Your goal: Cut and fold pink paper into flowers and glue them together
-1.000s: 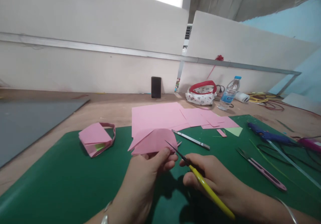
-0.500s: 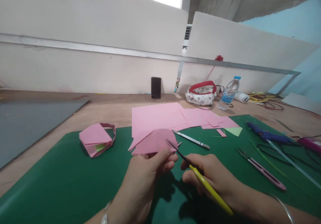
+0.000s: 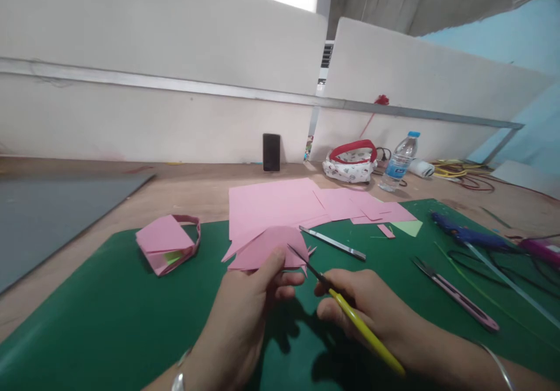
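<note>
My left hand (image 3: 251, 300) pinches a folded pink paper piece (image 3: 266, 246) with a rounded top, holding it just above the green cutting mat (image 3: 109, 315). My right hand (image 3: 367, 309) grips yellow-handled scissors (image 3: 350, 312); their dark blades point up and left and meet the paper's right edge. A folded pink paper basket with a strap (image 3: 168, 243) lies on the mat to the left.
Loose pink sheets (image 3: 280, 201) lie behind the hands. A metal blade tool (image 3: 333, 243), a pink craft knife (image 3: 459, 297), a blue glue gun (image 3: 464, 234) and cables lie to the right. Further back stand a phone (image 3: 271, 152), a pouch (image 3: 350, 163) and a water bottle (image 3: 399, 161).
My left thumb has slid further up onto the pink piece, and the paper has turned slightly. The scissor blades stay at its right edge.
</note>
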Tool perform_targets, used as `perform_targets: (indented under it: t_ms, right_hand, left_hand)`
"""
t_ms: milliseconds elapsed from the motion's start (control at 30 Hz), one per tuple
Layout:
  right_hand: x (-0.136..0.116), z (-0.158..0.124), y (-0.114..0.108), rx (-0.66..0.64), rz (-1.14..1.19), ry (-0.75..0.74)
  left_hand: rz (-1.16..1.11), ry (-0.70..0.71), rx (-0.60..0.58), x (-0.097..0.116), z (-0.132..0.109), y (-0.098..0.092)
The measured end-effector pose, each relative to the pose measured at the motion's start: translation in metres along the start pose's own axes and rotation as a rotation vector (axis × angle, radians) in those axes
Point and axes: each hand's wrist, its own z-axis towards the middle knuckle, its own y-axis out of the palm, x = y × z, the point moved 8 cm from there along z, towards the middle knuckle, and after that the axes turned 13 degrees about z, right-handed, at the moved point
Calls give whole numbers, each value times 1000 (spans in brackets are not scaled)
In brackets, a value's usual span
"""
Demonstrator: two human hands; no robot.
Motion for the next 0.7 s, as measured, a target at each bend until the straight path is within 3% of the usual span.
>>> perform_targets:
  t_ms: [133,367,700]
  right_hand:
    - [-3,-1,1,-4,-16,-17]
    - [-6,-1,4,-31,47,-45]
    - [-2,1,5,30,57,-107]
  left_hand:
    - [76,81,-31,1,-2,3]
    - [116,103,-55,-1,-5,10]
    - [87,43,-48,-5,-8,10]
